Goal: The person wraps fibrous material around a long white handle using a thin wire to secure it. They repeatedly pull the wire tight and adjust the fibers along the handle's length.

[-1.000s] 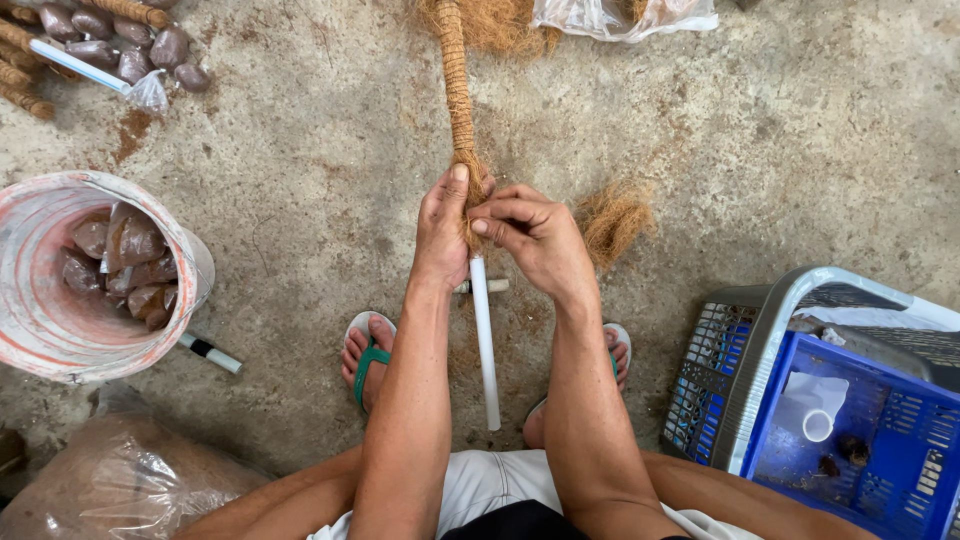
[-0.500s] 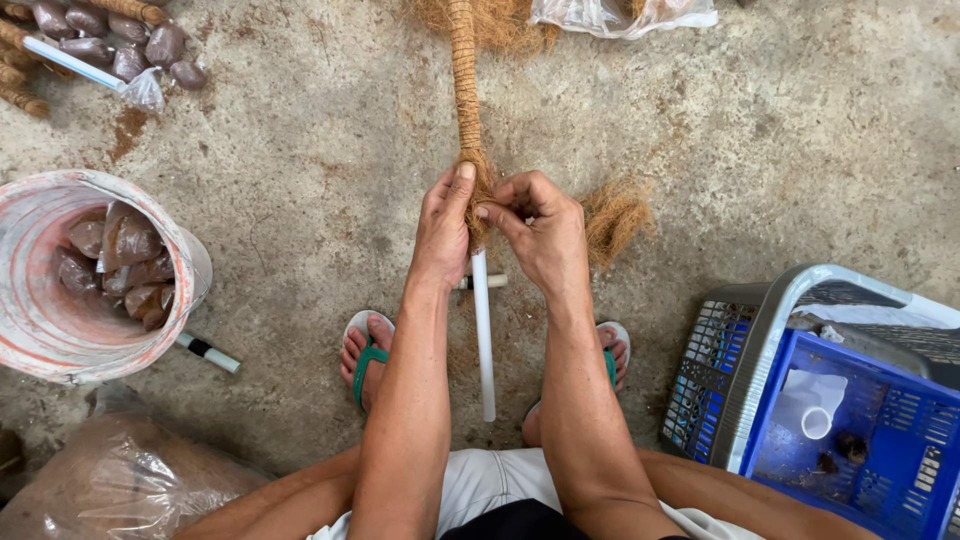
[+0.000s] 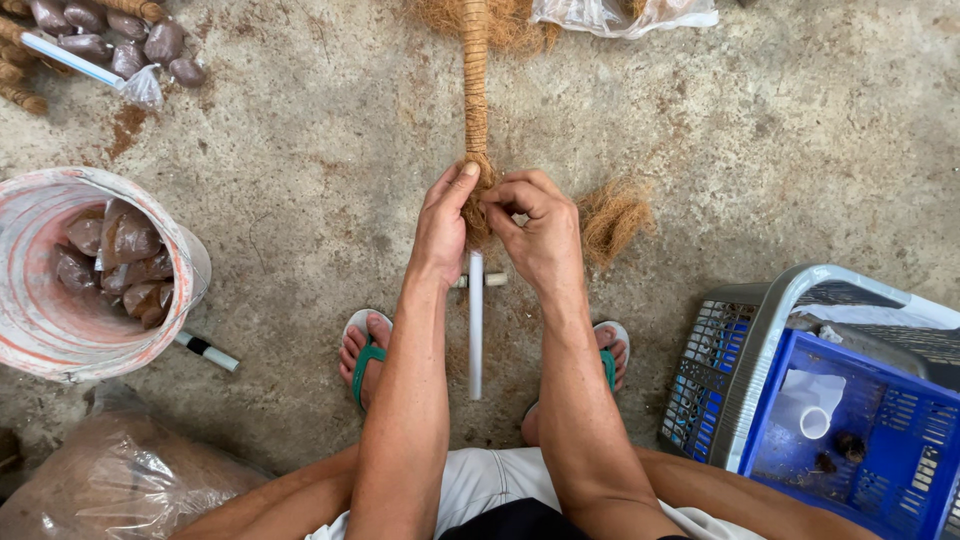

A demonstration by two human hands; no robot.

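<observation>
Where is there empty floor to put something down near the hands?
Bare concrete lies between the left hand and the round white plastic bucket, and above the blue plastic basket, right of the loose brown fibre tuft. It is crowded around the right hand, the fibre-wrapped white stick, and both feet.

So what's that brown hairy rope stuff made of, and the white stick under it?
The brown wrapped rope looks like coarse plant fibre, perhaps coconut husk: matte, frizzy, with stray strands sticking out. The loose tuft beside the right hand looks the same. The white stick looks like a smooth plastic pipe, evenly white and straight, though that is only from its look.
</observation>
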